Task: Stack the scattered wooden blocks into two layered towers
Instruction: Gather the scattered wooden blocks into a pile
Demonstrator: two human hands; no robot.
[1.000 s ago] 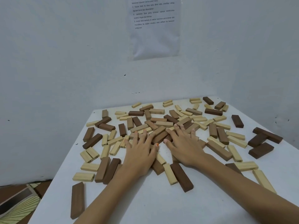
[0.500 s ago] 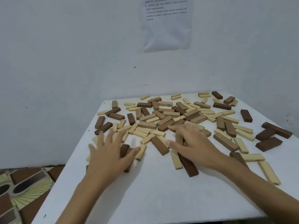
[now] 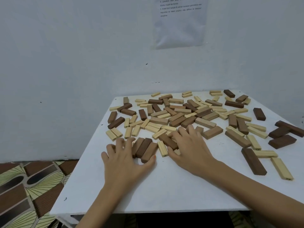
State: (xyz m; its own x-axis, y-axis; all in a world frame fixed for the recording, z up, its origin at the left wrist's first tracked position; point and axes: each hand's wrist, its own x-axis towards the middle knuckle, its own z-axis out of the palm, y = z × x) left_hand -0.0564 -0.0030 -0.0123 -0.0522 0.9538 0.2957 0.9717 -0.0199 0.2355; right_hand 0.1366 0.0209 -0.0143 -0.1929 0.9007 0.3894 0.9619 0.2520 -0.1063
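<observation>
Left hand [image 3: 125,162] palm-down, fingers splayed loose, blurred, thumb touching three brown blocks [image 3: 144,149]. Right hand [image 3: 190,150] pinches dark block [image 3: 169,143], hiding its far end.
</observation>
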